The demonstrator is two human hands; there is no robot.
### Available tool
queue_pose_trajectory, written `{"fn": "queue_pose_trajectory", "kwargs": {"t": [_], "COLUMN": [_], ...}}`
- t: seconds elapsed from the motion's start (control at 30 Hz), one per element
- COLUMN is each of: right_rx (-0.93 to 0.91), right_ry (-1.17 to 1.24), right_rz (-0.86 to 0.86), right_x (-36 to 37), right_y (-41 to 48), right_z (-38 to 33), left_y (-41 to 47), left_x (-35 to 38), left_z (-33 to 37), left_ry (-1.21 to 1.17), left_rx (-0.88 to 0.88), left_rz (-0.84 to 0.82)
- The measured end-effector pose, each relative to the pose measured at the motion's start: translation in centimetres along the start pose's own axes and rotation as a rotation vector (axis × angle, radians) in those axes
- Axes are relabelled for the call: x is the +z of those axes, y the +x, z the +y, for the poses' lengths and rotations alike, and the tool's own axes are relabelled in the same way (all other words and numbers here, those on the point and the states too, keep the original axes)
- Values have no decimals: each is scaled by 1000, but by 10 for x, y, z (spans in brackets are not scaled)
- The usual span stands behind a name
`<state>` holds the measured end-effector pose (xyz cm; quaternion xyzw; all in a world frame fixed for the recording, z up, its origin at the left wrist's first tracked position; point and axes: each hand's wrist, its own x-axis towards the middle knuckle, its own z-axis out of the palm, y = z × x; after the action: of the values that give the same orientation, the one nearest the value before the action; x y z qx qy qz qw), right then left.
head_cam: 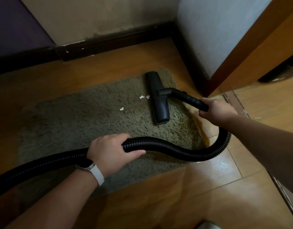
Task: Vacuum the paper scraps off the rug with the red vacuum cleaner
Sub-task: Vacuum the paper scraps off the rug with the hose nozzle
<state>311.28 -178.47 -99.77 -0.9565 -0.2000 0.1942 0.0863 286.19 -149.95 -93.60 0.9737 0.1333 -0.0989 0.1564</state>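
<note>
A shaggy olive rug (86, 119) lies on the wooden floor. The black floor nozzle (157, 98) rests flat on the rug's right part. Two white paper scraps (143, 97) lie just left of the nozzle, and a third scrap (121, 108) lies further left. My right hand (216, 109) grips the black tube (187, 97) behind the nozzle. My left hand (112, 150), with a white watch strap on the wrist, grips the ribbed black hose (172, 147), which loops over the rug's near right corner. The red vacuum body is out of view.
A dark baseboard (109, 43) and wall run along the back. A wall corner and wooden door frame (251, 52) stand at the right, close to the nozzle. A small white scrap (198, 162) lies on the floor by the hose. Bare wooden floor (175, 195) spreads in front.
</note>
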Motion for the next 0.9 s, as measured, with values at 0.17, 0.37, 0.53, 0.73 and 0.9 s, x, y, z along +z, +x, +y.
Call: {"fn": "queue_pose_trajectory", "kwargs": {"t": [0.17, 0.37, 0.53, 0.73, 0.9], "right_rx": [-85, -171, -118, -28, -15], "right_ry": [-134, -191, -87, 63, 19], "right_rz": [-31, -29, -25, 16, 15], "right_x": [6, 8, 10, 7, 6], "right_y": [4, 8, 6, 4, 9], "right_z": [-26, -32, -11, 7, -3], "left_y": [-1, -2, -2, -3, -4], "left_x": [-3, -4, -4, -3, -6], "left_z": [2, 3, 4, 3, 3], "left_ry": [40, 55, 46, 16, 16], "left_rx": [-14, -16, -11, -9, -22], "left_rz": [-57, -74, -54, -36, -57]}}
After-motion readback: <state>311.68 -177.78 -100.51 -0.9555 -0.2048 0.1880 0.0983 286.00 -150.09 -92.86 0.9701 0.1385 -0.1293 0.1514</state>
